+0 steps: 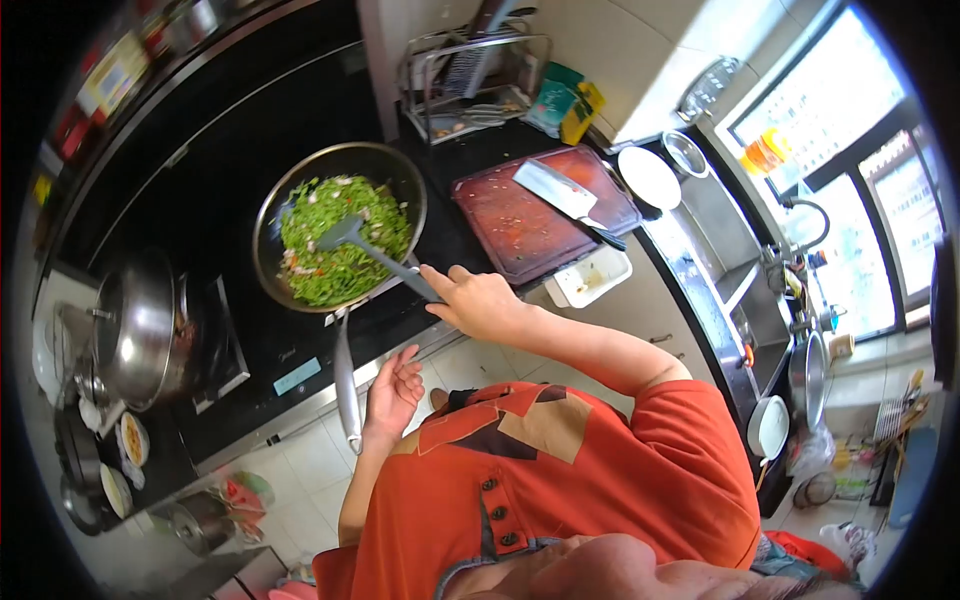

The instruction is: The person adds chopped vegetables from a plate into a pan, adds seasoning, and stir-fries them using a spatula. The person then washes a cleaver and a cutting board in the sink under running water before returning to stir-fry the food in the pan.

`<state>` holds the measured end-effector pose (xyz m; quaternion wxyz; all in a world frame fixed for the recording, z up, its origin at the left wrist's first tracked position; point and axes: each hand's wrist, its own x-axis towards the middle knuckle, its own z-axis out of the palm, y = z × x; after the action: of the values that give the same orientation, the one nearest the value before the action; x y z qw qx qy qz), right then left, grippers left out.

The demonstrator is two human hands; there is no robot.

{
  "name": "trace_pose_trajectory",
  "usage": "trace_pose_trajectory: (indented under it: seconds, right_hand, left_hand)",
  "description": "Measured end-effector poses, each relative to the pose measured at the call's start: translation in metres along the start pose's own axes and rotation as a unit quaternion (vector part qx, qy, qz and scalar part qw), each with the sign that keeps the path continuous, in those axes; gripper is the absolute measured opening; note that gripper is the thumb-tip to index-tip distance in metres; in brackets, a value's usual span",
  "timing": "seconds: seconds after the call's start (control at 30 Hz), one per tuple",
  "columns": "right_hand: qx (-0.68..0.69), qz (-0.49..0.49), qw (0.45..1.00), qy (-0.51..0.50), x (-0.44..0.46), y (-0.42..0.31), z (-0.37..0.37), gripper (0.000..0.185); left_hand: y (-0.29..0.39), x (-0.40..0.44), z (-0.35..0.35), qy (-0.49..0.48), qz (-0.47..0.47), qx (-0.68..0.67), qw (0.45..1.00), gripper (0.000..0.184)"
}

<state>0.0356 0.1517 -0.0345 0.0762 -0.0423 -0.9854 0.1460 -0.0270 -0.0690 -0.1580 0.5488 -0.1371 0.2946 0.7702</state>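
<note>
My right hand is closed round the handle of a grey spatula, whose head rests on chopped green vegetables mixed with small pale and red pieces. They lie in a wide frying pan on the black stove. The pan's metal handle points toward my body. Just right of that handle is my left hand, held in the air with its fingers loosely curled and apart, nothing in it and not touching the handle.
A red cutting board bears a cleaver, with a white tray at its near edge. A lidded steel pot stands left on the stove. The sink and a white bowl are at the right.
</note>
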Motion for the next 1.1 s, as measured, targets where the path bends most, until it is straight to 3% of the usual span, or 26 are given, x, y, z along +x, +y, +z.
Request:
trace_pose_trajectory:
  seconds: [0.13, 0.27, 0.53, 0.63, 0.73, 0.93, 1.0, 1.1]
  right_hand:
    - [0.075, 0.082, 0.992, 0.055, -0.07, 0.071, -0.02, 0.039]
    - [0.04, 0.215, 0.976, -0.016, -0.159, 0.157, -0.013, 0.024]
    - [0.067, 0.269, 0.958, 0.072, -0.243, 0.282, -0.016, 0.021]
    - [0.07, 0.271, 0.958, 0.065, -0.248, 0.311, -0.015, 0.02]
    - [0.076, 0.261, 0.96, 0.068, -0.241, 0.328, -0.017, 0.019]
    - [0.093, 0.258, 0.957, 0.093, -0.22, 0.336, -0.013, 0.019]
    - [0.092, 0.282, 0.952, 0.079, -0.224, 0.34, -0.013, 0.019]
    - [0.09, 0.315, 0.944, 0.05, -0.236, 0.35, -0.018, 0.021]
  left_hand:
    - [-0.028, 0.027, 0.041, 0.008, -0.023, 0.057, 0.998, 0.033]
    - [-0.069, 0.062, 0.088, 0.0, -0.067, 0.132, 0.989, 0.033]
    - [-0.171, 0.14, 0.18, -0.016, -0.117, 0.26, 0.958, 0.03]
    - [-0.196, 0.16, 0.204, -0.02, -0.061, 0.371, 0.927, 0.036]
    - [-0.212, 0.18, 0.234, 0.013, -0.049, 0.384, 0.922, 0.036]
    - [-0.225, 0.271, 0.262, 0.03, -0.069, 0.282, 0.956, 0.043]
    - [-0.232, 0.295, 0.277, 0.094, -0.116, 0.195, 0.969, 0.045]
    - [-0.24, 0.331, 0.257, 0.056, -0.159, 0.133, 0.977, 0.042]
